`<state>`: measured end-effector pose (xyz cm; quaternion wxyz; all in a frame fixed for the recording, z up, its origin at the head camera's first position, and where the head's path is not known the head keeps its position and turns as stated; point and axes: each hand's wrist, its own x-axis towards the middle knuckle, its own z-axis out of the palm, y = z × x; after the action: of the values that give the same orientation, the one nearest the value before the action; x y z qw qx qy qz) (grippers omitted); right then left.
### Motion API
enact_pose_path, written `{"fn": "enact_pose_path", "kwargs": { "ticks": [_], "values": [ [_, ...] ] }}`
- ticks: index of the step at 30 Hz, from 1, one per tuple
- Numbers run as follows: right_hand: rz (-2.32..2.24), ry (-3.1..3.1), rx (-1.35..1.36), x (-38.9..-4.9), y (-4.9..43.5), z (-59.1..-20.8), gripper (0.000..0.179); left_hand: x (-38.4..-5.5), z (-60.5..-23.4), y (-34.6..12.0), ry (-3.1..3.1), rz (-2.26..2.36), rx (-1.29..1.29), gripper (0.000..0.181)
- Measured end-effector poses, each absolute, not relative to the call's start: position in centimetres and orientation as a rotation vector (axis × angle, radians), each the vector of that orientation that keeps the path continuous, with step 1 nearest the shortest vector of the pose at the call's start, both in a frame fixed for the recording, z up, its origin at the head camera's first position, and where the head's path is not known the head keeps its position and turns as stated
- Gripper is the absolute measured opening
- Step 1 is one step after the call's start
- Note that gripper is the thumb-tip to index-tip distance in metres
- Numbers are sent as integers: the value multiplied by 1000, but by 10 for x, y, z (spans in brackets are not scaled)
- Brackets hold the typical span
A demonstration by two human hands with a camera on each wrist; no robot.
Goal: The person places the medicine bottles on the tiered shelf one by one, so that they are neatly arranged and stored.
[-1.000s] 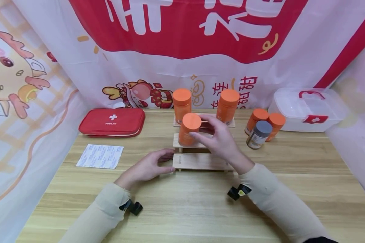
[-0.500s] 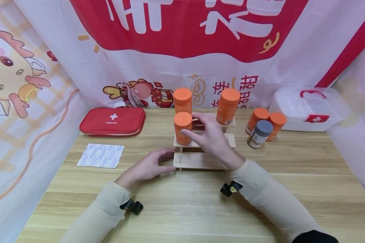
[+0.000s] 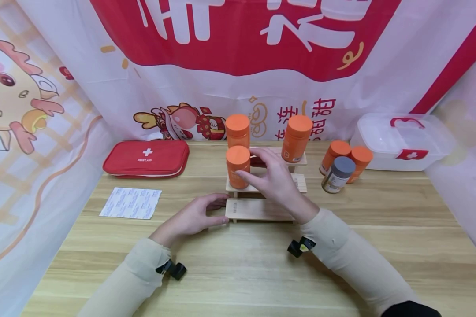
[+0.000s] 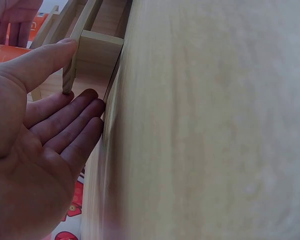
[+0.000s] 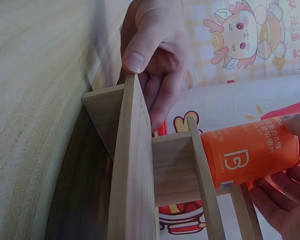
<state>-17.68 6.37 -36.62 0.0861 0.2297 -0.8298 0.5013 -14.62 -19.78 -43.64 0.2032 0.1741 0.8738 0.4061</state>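
The right hand curls its fingers round an orange plastic bottle with an orange cap, standing upright on the middle step of a three-step wooden rack. The left hand, fingers relaxed, rests against the rack's lowest step at its left end. The bottle looks rigid, light and smooth, best gripped round its body. On the bench I count five orange bottles and one grey-capped bottle.
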Motion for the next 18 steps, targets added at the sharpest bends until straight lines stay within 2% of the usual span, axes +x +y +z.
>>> {"fn": "enact_pose_path", "kwargs": {
  "ticks": [18],
  "values": [
    [1446, -2385, 695, -163, 100, -361, 55, -146, -436, -197, 2429, 1151, 484, 71]
  ]
}}
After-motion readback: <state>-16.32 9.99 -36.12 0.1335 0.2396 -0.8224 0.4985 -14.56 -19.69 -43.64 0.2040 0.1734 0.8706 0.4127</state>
